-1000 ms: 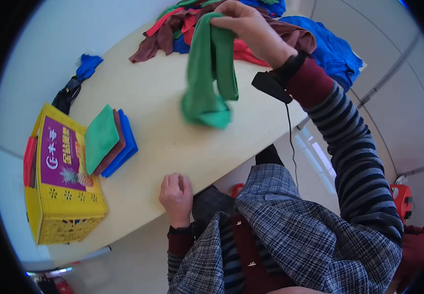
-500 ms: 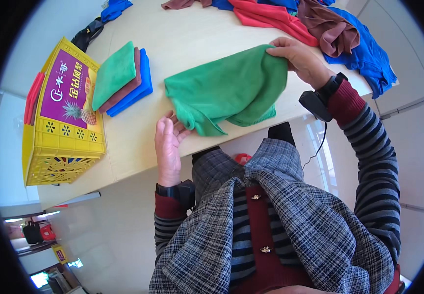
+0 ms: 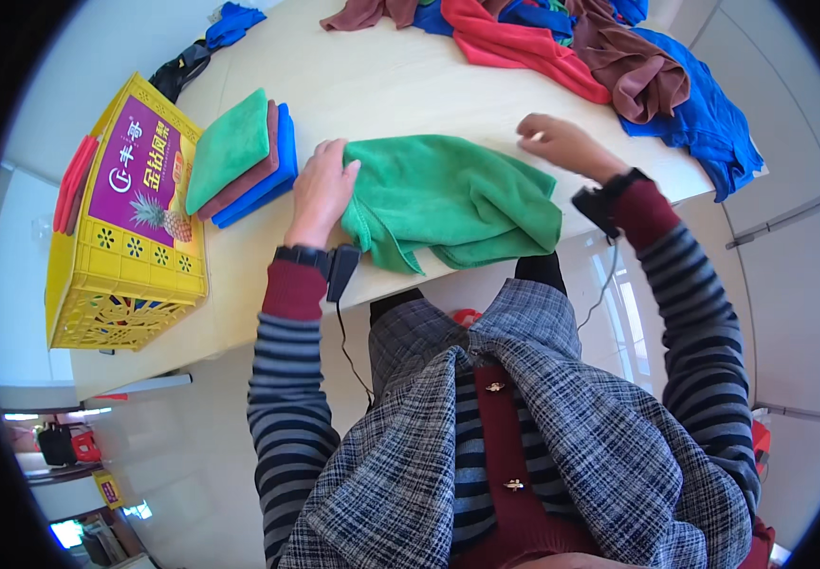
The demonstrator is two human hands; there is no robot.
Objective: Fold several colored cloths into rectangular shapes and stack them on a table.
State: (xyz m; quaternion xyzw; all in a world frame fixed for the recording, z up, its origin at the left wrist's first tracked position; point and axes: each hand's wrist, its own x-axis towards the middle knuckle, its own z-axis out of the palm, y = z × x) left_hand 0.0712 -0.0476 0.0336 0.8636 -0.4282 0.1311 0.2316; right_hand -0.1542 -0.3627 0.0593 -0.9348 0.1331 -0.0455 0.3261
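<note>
A green cloth (image 3: pixel 452 194) lies loosely spread and creased at the front of the table, its lower edge hanging over the table's rim. At its upper left corner my left hand (image 3: pixel 324 185) pinches the fabric between thumb and fingers. My right hand (image 3: pixel 566 147) hovers just past the cloth's upper right side, apart from it, fingers curled in with nothing visible in them. Left of my left hand is a neat stack of folded cloths: a green one (image 3: pixel 231 152) on top, a brown one (image 3: pixel 260 171) under it, a blue one (image 3: pixel 282 161) at the bottom.
A yellow plastic crate (image 3: pixel 135 289) with a purple panel stands at the table's left, red cloth (image 3: pixel 73 185) over its far side. Loose brown (image 3: pixel 633 81), red (image 3: pixel 524 52) and blue cloths (image 3: pixel 704 104) pile up at the back right. A black item (image 3: pixel 180 71) lies behind the crate.
My right hand has let go of the green cloth's upper right corner, and the cloth has dropped onto the table. My left hand has moved up to its upper left corner.
</note>
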